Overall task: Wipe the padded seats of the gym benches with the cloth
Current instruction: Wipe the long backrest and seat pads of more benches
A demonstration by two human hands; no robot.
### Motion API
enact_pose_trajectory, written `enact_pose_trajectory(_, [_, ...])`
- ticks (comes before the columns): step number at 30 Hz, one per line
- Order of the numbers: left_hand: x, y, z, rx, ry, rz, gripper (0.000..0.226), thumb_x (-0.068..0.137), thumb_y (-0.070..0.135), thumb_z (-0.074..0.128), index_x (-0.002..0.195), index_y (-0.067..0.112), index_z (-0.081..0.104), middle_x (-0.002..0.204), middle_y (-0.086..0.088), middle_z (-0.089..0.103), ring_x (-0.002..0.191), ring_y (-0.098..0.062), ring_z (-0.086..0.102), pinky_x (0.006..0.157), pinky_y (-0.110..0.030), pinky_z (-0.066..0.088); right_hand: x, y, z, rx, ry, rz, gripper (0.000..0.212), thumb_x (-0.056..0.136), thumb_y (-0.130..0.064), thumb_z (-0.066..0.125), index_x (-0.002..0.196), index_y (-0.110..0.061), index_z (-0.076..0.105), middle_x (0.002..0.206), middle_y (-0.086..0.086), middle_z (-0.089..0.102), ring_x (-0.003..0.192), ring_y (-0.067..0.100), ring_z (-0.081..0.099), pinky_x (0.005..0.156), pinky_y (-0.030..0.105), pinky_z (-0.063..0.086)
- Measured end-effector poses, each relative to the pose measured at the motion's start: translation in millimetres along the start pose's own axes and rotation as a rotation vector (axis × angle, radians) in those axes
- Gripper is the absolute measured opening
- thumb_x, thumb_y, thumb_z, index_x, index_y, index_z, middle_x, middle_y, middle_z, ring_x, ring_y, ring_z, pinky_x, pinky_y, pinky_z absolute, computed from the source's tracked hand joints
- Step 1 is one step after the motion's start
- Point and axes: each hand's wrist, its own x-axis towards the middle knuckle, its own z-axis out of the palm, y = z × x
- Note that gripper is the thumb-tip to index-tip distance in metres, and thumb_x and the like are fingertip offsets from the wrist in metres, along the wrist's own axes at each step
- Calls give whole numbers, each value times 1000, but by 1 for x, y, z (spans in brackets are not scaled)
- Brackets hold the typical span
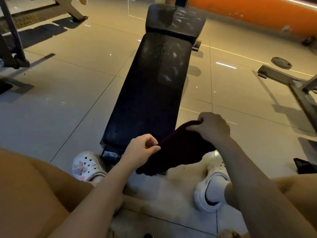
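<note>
Head view looks down the length of a black padded gym bench (pixel 151 86) that runs from the lower centre up to the top centre of the frame. Its long pad has a fine grained vinyl surface with pale scuffed patches on the right half. A shorter, separate pad (pixel 176 21) sits at the far end, also scuffed. No brand on the bench can be read. At the upper left, blurred lettering on a tan machine frame (pixel 25 20) is too smeared to make out.

A dark maroon cloth (pixel 175 150) hangs stretched between both hands just in front of the bench's near end, above the floor. The left hand (pixel 143 149), at lower centre, pinches one edge of the cloth between thumb and curled fingers. The right hand (pixel 210 128), right of centre, grips the other bunched edge with all fingers curled over it. The cloth sags below the hands and covers part of the bench's near foot (pixel 110 156).

Below the hands stand a white clog with charms (pixel 85 166) and a white sneaker (pixel 209 191) on glossy beige tile floor (pixel 68 93). A round weight plate (pixel 281 62) lies on the tiles at the right, near a grey metal machine base (pixel 291 83). An orange wall (pixel 257 11) crosses the upper right.
</note>
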Motion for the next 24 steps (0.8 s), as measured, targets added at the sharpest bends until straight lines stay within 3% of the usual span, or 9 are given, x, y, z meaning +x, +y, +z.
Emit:
enact_pose_trajectory(4, [23, -26, 12, -107, 278, -163, 14, 88, 20, 71, 92, 25, 59, 83, 8, 61, 80, -11, 58, 75, -28, 48, 37, -43, 49, 308, 123, -68, 21, 91, -30, 67, 106, -20, 56, 82, -8, 54, 89, 19, 57, 66, 25, 37])
enact_pose_trajectory(6, [35, -49, 12, -59, 341, -249, 24, 90, 16, 67, 112, 21, 59, 95, 6, 59, 86, -11, 55, 77, -26, 41, 44, -59, 98, 449, 16, -136, 51, 92, -23, 65, 138, -21, 43, 114, -2, 60, 116, 18, 54, 88, 24, 42])
enact_pose_trajectory(8, [40, -77, 8, 29, 378, -349, 37, 92, 17, 64, 127, 18, 53, 114, -2, 55, 98, -15, 54, 81, -29, 41, 43, -57, 156, 275, -56, -250, 65, 95, -25, 60, 152, -21, 28, 147, 3, 44, 139, 20, 36, 115, 33, 27])
enact_pose_trajectory(10, [48, -98, 2, 107, 458, -390, 39, 92, 16, 63, 130, 15, 53, 123, -8, 53, 109, -24, 53, 87, -34, 42, 41, -44, 195, 32, 61, -369, 55, 98, -33, 48, 149, -18, 36, 154, 6, 38, 144, 25, 30, 120, 40, 14])
enact_pose_trajectory(15, [93, -104, -3, 316, 624, -179, 36, 94, 25, 54, 128, 13, 55, 126, -13, 53, 116, -31, 49, 96, -45, 40, 52, -21, 222, -121, 190, -499, 60, 95, -49, 41, 149, -23, 40, 157, 6, 33, 146, 26, 26, 118, 54, 16])
enact_pose_trajectory(18, [127, -104, -11, 372, 633, -150, 46, 93, 38, 42, 133, 17, 49, 137, -10, 46, 127, -30, 41, 103, -53, 34, 69, -27, 217, -130, 206, -500, 65, 92, -55, 43, 151, -27, 36, 159, 7, 28, 148, 27, 21, 119, 55, 13])
enact_pose_trajectory(24, [144, -133, -11, 422, 605, -274, 60, 97, 49, 25, 149, 19, 31, 152, -14, 32, 138, -34, 31, 114, -54, 17, 159, -30, 177, -186, 256, -527, 73, 92, -66, 37, 153, -28, 31, 161, 3, 23, 150, 22, 17, 122, 50, 5])
